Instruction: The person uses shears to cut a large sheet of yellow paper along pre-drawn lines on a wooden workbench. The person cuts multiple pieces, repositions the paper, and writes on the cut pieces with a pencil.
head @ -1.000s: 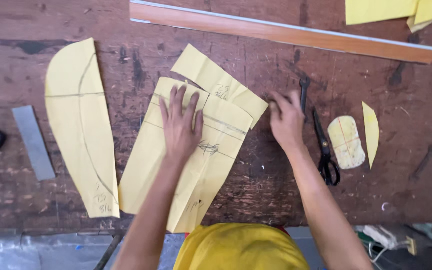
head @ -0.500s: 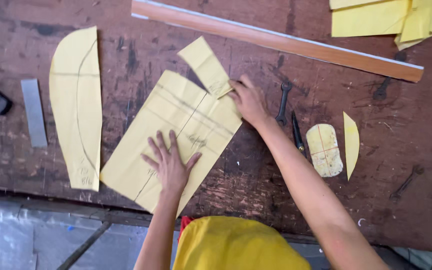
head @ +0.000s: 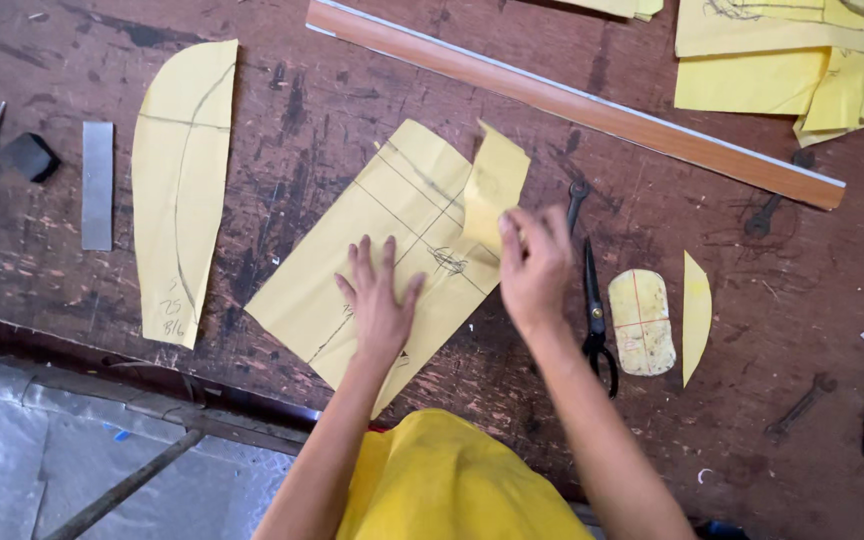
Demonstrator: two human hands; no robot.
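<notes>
A large yellow paper pattern (head: 392,220) with pencil lines lies tilted on the dark wooden table (head: 292,110). My left hand (head: 380,300) presses flat on its lower part, fingers spread. My right hand (head: 534,262) pinches a smaller yellow paper piece (head: 495,182) and holds it lifted off the table, above the large pattern's right edge. Black scissors (head: 595,310) lie just right of my right hand.
A long curved yellow pattern (head: 182,180) lies at left, beside a grey metal strip (head: 97,185) and a black block (head: 30,156). A long wooden straightedge (head: 592,105) crosses the back. More yellow sheets (head: 782,60) are at back right. A small oval template (head: 642,322) and a yellow sliver (head: 695,315) lie right of the scissors.
My right hand has picked the small yellow piece up off the table and raised it. My left hand stays on the large pattern. The camera view shifted.
</notes>
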